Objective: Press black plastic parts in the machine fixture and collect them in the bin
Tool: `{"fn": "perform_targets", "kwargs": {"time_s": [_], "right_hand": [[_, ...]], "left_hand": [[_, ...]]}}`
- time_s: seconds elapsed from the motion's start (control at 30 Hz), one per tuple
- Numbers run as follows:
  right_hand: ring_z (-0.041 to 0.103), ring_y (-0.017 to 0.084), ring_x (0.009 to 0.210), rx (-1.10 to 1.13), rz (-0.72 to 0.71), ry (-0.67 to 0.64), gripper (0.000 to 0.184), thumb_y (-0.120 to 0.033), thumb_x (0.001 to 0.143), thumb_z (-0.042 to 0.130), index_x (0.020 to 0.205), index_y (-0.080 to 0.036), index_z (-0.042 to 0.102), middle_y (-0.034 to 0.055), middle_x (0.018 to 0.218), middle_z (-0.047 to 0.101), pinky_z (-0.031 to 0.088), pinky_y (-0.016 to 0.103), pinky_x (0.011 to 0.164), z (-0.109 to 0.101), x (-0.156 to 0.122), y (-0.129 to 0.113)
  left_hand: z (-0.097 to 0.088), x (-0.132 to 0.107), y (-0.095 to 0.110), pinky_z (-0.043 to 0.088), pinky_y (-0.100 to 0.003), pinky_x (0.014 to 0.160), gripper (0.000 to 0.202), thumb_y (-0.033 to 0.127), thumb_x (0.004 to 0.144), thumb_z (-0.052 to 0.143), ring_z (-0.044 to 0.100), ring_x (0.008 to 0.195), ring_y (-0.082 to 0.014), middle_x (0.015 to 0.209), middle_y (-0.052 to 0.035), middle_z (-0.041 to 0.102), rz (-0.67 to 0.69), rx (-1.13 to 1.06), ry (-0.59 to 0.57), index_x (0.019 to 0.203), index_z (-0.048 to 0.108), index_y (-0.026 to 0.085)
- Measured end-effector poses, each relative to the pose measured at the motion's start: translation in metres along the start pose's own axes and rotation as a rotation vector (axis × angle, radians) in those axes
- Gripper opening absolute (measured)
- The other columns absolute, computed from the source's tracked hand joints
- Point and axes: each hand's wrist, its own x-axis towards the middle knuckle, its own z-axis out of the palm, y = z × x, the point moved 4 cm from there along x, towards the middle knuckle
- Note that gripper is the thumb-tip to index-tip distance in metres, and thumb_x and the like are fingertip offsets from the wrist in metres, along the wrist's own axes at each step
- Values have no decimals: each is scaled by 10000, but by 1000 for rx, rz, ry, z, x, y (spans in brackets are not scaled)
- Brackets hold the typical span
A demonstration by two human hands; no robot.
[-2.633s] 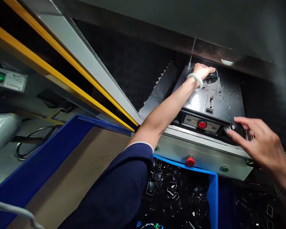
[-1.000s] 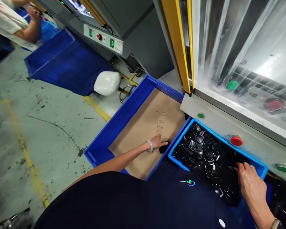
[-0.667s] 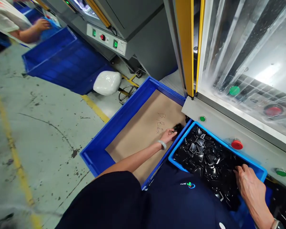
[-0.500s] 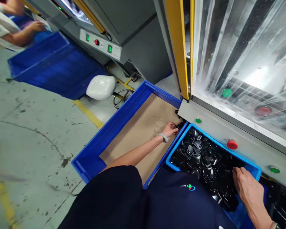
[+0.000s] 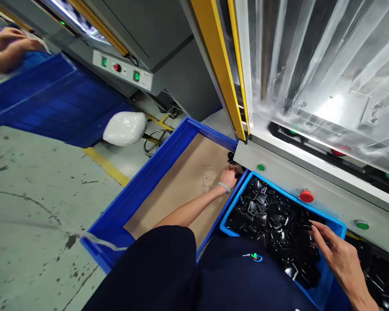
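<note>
1. The right hand (image 5: 337, 248) has just come up off the heap: it lay low over the pieces half a second ago, and now its thumb and forefinger pinch a small dark piece (image 5: 307, 225), the other fingers loosely curled.
2. The main supply, the black parts (image 5: 262, 207), lies jumbled in the light-blue bin (image 5: 339, 229), directly below that pinch. I take the lift to mean one piece is now separated from the rest.
3. On my feed, the left hand (image 5: 229, 176) has edged closer to the wall of the dark-blue tray (image 5: 149, 175). Its fingers are bunched narrow, with something dark at the tips; I cannot tell whether it grips that or only touches it.
4. Just beyond those fingers, a few black pieces (image 5: 231, 158) sit in the tray's corner, on the cardboard sheet (image 5: 175, 190).
5. The clear guard (image 5: 294, 65) also looks different: a dark gap shows under its lower edge, above the pale ledge (image 5: 282, 183), where I saw none before. I judge that it has begun to rise, while both hands are outside it.
</note>
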Motion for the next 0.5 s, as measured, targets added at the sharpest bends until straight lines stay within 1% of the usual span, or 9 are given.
{"fn": "perform_targets", "kwargs": {"time_s": [0.07, 0.1, 0.13, 0.2, 0.27, 0.3, 0.37, 0.43, 0.5], "right_hand": [[804, 172, 751, 171, 46, -22, 481, -686, 990, 560, 1259, -339, 756, -1, 1040, 840, 607, 221, 645, -3, 1, -7], [813, 179, 799, 227, 60, -32, 483, -682, 976, 588, 1268, -333, 751, 5, 1062, 838, 603, 212, 631, -3, 1, -10], [817, 186, 841, 265, 69, -41, 488, -676, 963, 614, 1278, -328, 747, 12, 1082, 835, 592, 204, 602, -4, 2, -13], [814, 191, 867, 301, 69, -53, 498, -670, 935, 658, 1279, -322, 747, 21, 1112, 829, 566, 199, 548, -4, 4, -19], [799, 177, 823, 302, 55, -44, 494, -675, 914, 683, 1251, -321, 760, 20, 1111, 826, 577, 204, 574, -3, 8, -23], [790, 168, 810, 296, 42, -33, 482, -679, 912, 684, 1222, -320, 772, 19, 1112, 824, 596, 210, 623, -2, 9, -25], [785, 168, 836, 286, 13, 0, 473, -698, 912, 672, 1158, -311, 788, 26, 1138, 819, 613, 224, 689, -1, 13, -27], [793, 191, 881, 284, 3, 39, 515, -722, 897, 671, 1174, -302, 776, 36, 1134, 820, 612, 234, 673, 1, 17, -23], [803, 221, 881, 275, 11, 102, 584, -746, 861, 691, 1220, -290, 756, 42, 1077, 828, 602, 243, 611, 2, 22, -15]], "left_hand": [[-2, 2, -5, 518, -442, 1003, 341, 169, 939, 620, 641, 1192, -365, 1065, -180, 714, 45, 43, -88, 1273, 666, 117], [-4, 1, -8, 526, -414, 981, 393, 152, 932, 609, 661, 1153, -341, 1084, -164, 712, 75, 54, -132, 1323, 647, 133], [-6, -3, -11, 529, -386, 974, 402, 145, 934, 593, 673, 1127, -313, 1116, -147, 705, 107, 60, -174, 1333, 645, 156], [-9, -14, -18, 528, -337, 963, 293, 152, 943, 577, 684, 1083, -266, 1156, -118, 689, 162, 55, -249, 1212, 688, 187], [-11, -29, -25, 532, -312, 924, 141, 155, 913, 614, 689, 1012, -240, 1138, -101, 677, 174, 30, -290, 1023, 695, 188], [-12, -36, -28, 534, -310, 899, 91, 147, 882, 644, 687, 973, -234, 1114, -92, 674, 162, 10, -291, 956, 679, 186], [-17, -47, -33, 531, -313, 857, 100, 133, 822, 699, 677, 912, -231, 1039, -73, 669, 107, -44, -251, 885, 641, 185], [-27, -51, -36, 522, -318, 822, 155, 151, 792, 749, 663, 862, -234, 918, -50, 649, 24, -120, -163, 845, 607, 184], [-46, -50, -38, 513, -311, 784, 200, 202, 798, 792, 643, 805, -219, 817, -26, 618, -61, -226, -47, 848, 599, 179]]}}
